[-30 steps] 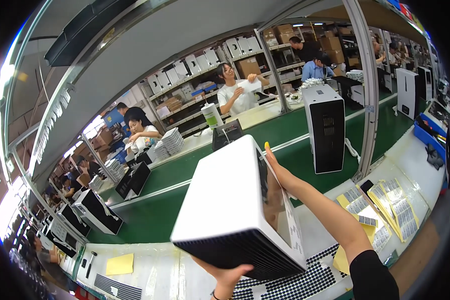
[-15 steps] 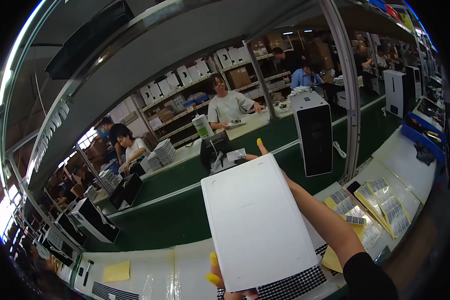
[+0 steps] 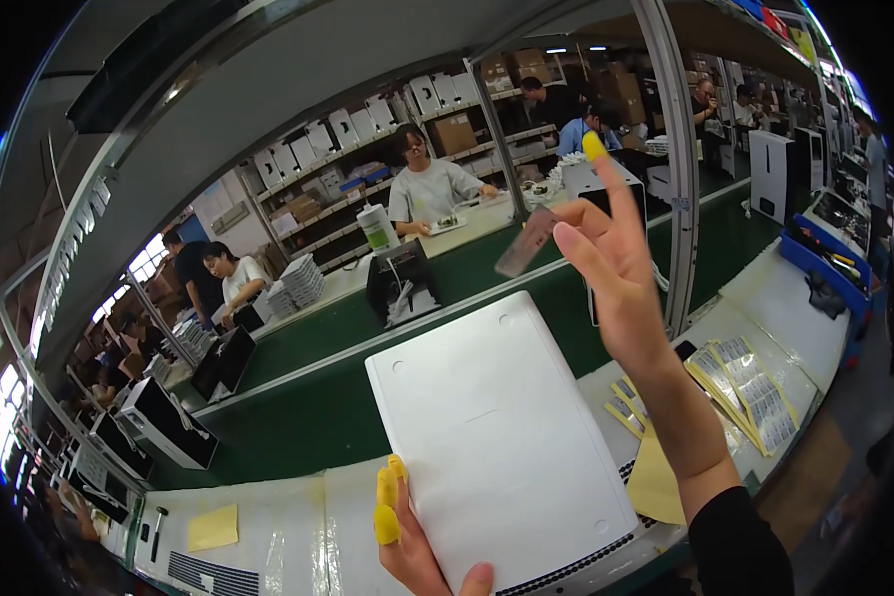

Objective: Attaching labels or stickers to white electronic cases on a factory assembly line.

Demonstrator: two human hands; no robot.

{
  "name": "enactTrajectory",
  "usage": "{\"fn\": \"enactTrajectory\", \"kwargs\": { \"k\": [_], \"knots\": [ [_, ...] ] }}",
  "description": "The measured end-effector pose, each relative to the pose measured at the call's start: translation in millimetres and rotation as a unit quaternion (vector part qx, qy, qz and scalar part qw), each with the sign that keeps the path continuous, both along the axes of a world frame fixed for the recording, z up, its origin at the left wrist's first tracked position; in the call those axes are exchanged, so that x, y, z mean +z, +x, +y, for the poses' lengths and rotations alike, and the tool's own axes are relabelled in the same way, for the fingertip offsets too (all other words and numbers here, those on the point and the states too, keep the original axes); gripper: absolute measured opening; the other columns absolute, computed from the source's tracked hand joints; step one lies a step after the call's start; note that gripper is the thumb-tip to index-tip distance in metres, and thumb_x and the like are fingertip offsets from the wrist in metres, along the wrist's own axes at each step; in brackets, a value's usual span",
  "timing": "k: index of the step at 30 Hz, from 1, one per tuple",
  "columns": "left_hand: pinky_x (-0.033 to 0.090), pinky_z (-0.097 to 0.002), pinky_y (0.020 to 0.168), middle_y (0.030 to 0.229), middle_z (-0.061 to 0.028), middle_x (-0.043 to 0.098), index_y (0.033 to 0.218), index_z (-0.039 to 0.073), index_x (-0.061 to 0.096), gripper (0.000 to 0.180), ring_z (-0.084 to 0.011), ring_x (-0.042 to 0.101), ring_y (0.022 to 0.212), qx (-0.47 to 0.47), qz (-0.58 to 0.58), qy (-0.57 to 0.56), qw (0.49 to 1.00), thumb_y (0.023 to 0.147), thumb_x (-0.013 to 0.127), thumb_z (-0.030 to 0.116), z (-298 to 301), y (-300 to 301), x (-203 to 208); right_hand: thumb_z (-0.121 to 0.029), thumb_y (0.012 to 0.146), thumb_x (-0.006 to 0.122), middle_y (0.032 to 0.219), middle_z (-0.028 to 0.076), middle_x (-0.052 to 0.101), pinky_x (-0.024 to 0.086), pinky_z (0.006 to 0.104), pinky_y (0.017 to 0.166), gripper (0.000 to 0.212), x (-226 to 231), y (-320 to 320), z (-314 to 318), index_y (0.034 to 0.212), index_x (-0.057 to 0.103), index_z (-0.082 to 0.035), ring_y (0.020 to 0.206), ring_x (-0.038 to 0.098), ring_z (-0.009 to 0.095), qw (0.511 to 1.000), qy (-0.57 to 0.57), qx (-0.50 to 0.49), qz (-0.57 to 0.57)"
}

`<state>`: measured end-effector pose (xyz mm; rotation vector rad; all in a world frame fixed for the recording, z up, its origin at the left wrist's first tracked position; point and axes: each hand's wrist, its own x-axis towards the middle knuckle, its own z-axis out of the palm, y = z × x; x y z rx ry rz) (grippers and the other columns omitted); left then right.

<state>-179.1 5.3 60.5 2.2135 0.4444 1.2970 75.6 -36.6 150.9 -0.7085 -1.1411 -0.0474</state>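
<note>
- Head view: at lower centre of the frame, a white appliance housing (image 3: 502,427) is held by the left hand (image 3: 415,556) around its left and lower edges.
- Right of centre, a thin rectangular piece (image 3: 524,244) is pinched narrowly by the right hand (image 3: 621,273), apart from the housing; its material cannot be told.
- The step in hand is judged to be one-handed steadying while the piece is handled.
- For the next move, a firm left hold seems required.
</note>
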Motion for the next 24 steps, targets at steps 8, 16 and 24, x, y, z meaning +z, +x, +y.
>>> {"fn": "enactTrajectory", "kwargs": {
  "k": [8,16,24],
  "knots": [
    [0.017,-0.0443,0.115,0.147,-0.0243,0.031,0.144,-0.008,0.024,0.104,-0.0357,0.03,0.138,-0.061,-0.101,-0.116,0.986,0.065,0.064,0.047,-6.2,-3.2,-12.4,-0.001,0.075,0.072,0.08,-0.001,0.058,0.037,0.0394,0.101,0.097,-0.9,-64.0,-43.7,0.148,0.009,0.001,0.084,0.057,0.011,0.954,-0.224,0.061,-0.189],
    [0.019,-0.042,0.115,0.147,-0.0245,0.032,0.144,-0.008,0.024,0.105,-0.0349,0.031,0.137,-0.061,-0.03,-0.055,0.996,0.064,0.066,0.044,-3.3,-13.6,-18.8,-0.004,0.072,0.076,0.073,-0.004,0.056,0.04,0.0391,0.098,0.096,-9.2,-73.5,-45.1,0.145,0.012,0.003,0.075,0.056,0.008,0.939,-0.258,0.027,-0.225],
    [0.023,-0.0424,0.112,0.144,-0.025,0.036,0.141,-0.01,0.031,0.105,-0.0353,0.036,0.133,-0.073,-0.055,0.063,0.994,0.06,0.066,0.046,7.9,-11.4,-22.9,-0.009,0.071,0.077,0.071,-0.004,0.056,0.041,0.0381,0.094,0.09,-7.9,-74.5,-40.4,0.14,0.021,0.006,0.074,0.057,0.009,0.933,-0.26,0.001,-0.249]
  ]
}}
